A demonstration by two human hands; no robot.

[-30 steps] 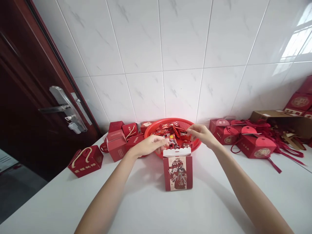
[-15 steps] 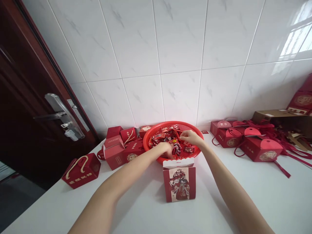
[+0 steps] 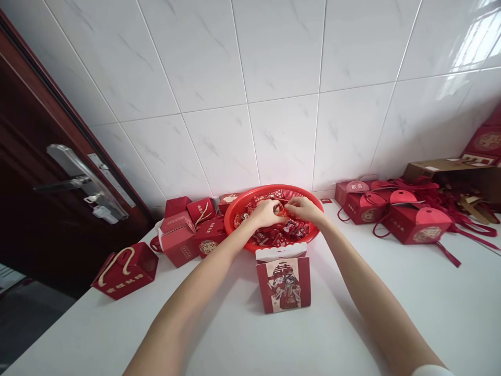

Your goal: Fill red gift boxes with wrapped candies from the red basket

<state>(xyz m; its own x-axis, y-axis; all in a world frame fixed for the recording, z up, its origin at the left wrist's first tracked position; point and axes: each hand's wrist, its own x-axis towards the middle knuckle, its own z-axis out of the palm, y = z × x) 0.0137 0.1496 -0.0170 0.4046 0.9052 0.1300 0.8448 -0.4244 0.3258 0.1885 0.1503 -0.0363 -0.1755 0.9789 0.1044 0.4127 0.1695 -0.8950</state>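
A red plastic basket (image 3: 230,230) on the white tabletop holds many wrapped candies (image 3: 274,239) in red wrappers. My left hand (image 3: 267,214) is over the middle of the basket, fingers closed around a red-and-gold wrapped candy (image 3: 280,210). From the other side my right hand (image 3: 304,210) pinches at that candy too, its fingertips close to those of the left. Some fingertips are hidden. Just in front of the basket stands a red gift box (image 3: 284,284) with a printed couple on its face and a white scalloped top edge; neither hand touches it.
At the left sit several red boxes, one with a cream rope handle (image 3: 127,269). More red boxes (image 3: 418,224) with ribbons stand at the right, near a brown carton (image 3: 450,169). A tiled wall (image 3: 282,136) rises behind, and a dark door (image 3: 35,219) is at the left.
My left hand has risen from the near part of the basket to its middle and now meets the right hand at a wrapped candy. The view has shifted slightly.
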